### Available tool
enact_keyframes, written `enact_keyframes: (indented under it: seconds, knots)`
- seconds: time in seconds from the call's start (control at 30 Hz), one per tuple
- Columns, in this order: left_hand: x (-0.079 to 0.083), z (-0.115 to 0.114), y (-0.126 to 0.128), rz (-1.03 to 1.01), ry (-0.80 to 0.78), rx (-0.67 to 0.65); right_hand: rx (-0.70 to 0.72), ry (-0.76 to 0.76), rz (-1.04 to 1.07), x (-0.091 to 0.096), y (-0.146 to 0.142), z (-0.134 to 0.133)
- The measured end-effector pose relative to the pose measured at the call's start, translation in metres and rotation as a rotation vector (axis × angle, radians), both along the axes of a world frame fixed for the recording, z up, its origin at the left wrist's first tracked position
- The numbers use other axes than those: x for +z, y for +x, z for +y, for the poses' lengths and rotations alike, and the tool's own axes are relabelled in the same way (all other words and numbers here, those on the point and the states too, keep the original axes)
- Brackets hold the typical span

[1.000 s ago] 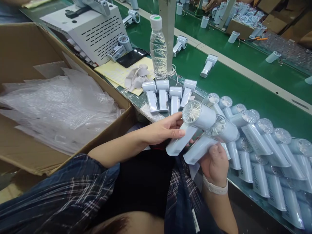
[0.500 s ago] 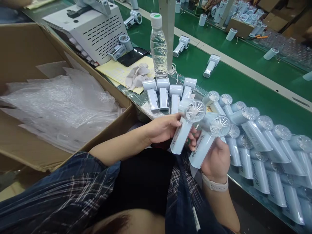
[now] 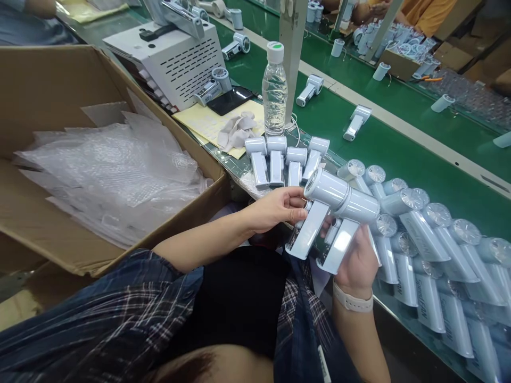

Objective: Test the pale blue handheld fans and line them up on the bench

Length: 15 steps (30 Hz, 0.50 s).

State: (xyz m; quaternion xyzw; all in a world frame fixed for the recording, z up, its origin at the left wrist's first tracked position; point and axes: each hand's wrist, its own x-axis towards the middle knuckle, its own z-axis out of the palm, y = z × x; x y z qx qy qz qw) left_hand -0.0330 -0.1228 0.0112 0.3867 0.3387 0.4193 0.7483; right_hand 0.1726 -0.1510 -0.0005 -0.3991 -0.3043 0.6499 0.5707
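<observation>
My left hand (image 3: 279,211) is closed on a pale blue handheld fan (image 3: 306,229), its thumb and fingers at the handle's upper left. A second handheld fan (image 3: 340,242) sits in my right hand (image 3: 357,263), whose fingers wrap round its handle and are partly hidden behind it. The two fan heads touch end to end, handles slanting down toward me. Just beyond them, several more fans (image 3: 276,159) lie at the table edge. To the right, my right hand is close to a large stack of fans (image 3: 423,239) in clear wrapping.
A cardboard box (image 3: 51,69) of bubble-wrap bags (image 3: 120,165) stands at the left. Behind the fans are a water bottle (image 3: 274,93), crumpled cloth (image 3: 238,130), a phone (image 3: 230,101) and a white vented machine (image 3: 179,61). A green conveyor (image 3: 399,143) carries fans. People work at the far side.
Both fans have turned in my hands: their clear-covered round ends and lettering faced me before, and now plain handle sides show with the heads together. The view has shifted slightly.
</observation>
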Motion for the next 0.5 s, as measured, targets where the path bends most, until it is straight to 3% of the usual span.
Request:
enact_keyframes:
  seconds: [0.27, 0.5]
  knots:
    - [-0.0033, 0.0000, -0.0047, 0.049, -0.026, 0.020, -0.020, -0.122, -0.010, 0.0055, -0.0085, -0.0010]
    - [-0.0035, 0.0016, -0.0048, 0.068, 0.004, -0.012, 0.018, -0.093, 0.003, 0.0003, -0.0065, -0.0005]
